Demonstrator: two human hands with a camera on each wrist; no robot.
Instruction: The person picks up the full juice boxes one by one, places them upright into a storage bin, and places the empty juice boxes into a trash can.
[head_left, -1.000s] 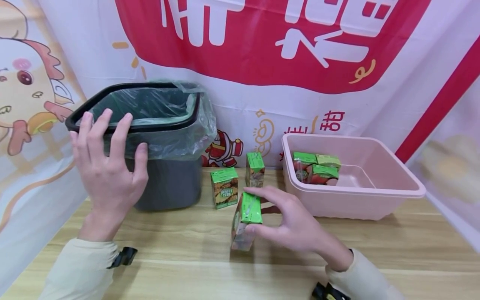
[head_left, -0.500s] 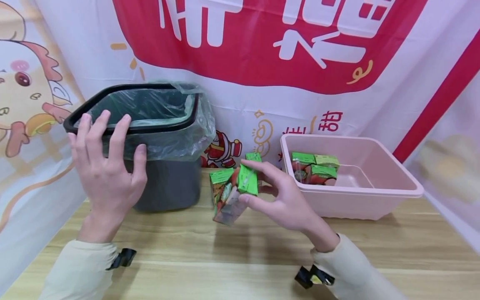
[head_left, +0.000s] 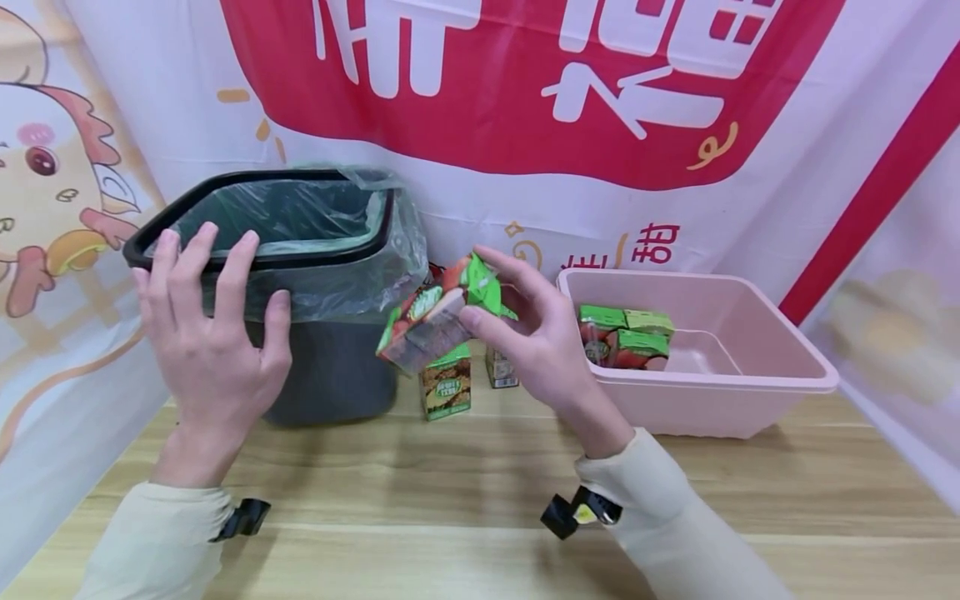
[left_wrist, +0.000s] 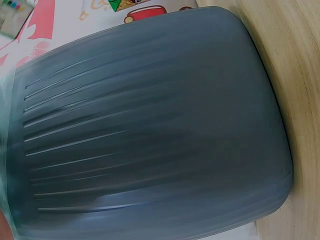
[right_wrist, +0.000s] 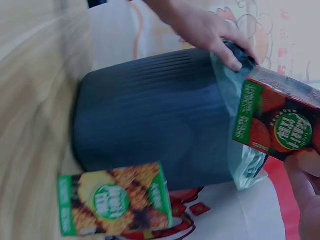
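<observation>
My right hand [head_left: 543, 346] pinches a red and green juice box [head_left: 435, 317] between thumb and fingers, tilted in the air to the right of the dark grey trash bin [head_left: 330, 367]. In the right wrist view the held juice box [right_wrist: 282, 117] shows red fruit on its side. My left hand [head_left: 217, 358] rests on the bin's front rim, fingers stretched over the edge and thumb against the outside. Below the held box, a juice box with a brown and yellow picture [head_left: 446, 392] stands upright on the table; another juice box [head_left: 501, 371] stands behind, partly hidden by the right hand.
A pink tub [head_left: 697, 404] stands at the right with several juice boxes [head_left: 637, 350] in its left part. A clear plastic liner [head_left: 408, 250] hangs over the bin's rim. Behind everything hangs a printed cloth [head_left: 480, 200]. The tabletop [head_left: 420, 483] is wooden.
My right hand has lifted the juice box off the table and carried it up and left toward the bin, tipping it over. The left hand has stayed on the bin's rim.
</observation>
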